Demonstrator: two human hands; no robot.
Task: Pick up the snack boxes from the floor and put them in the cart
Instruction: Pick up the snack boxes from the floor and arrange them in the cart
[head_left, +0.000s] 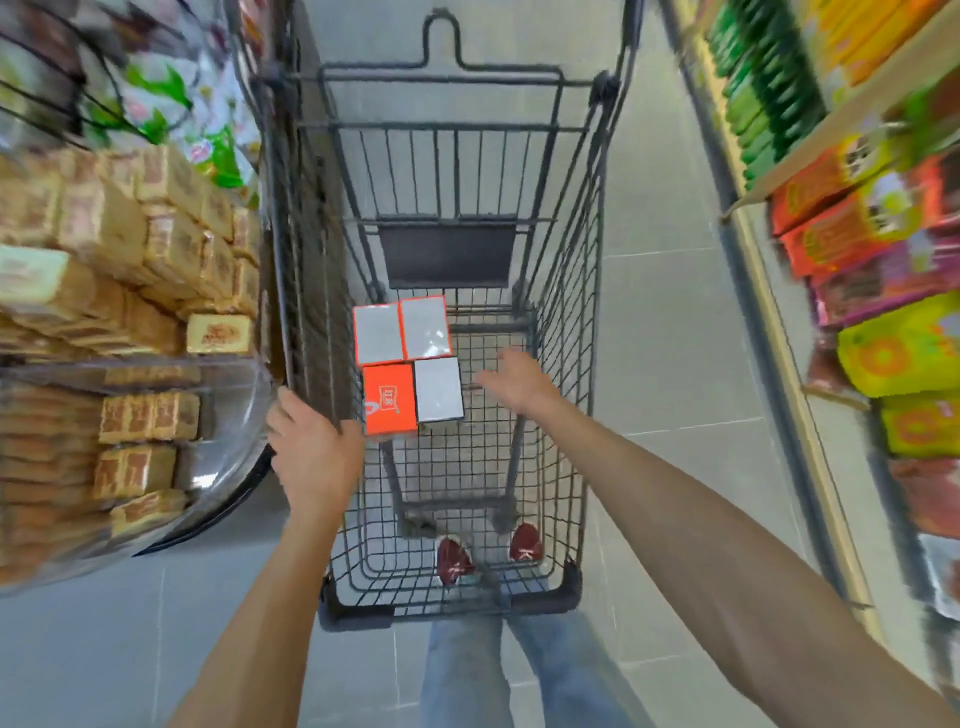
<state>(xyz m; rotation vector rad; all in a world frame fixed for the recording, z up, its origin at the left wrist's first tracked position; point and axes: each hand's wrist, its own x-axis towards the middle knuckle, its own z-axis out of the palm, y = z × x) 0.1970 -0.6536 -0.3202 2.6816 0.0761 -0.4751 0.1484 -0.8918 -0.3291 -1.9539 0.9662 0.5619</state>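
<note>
Holding the cart (415, 610) rim, left hand (311, 457) grip clamped, right hand (514, 384) grip apart beside four snack boxes (410, 358) inside

Bright, even store light, edges smeared.
Flat, white light all across, with only a soft shadow on the grey floor (670, 322) under the clear bin (228, 415), which catches pale glare. There's a sheen on the grey tops of the snack boxes (425, 328). The cart (582, 291) wires read fairly sharp mid-frame, but the shelves (878, 218) at right and the packets (171, 93) top left streak with motion blur, and straight lines bow outward at the borders.
</note>
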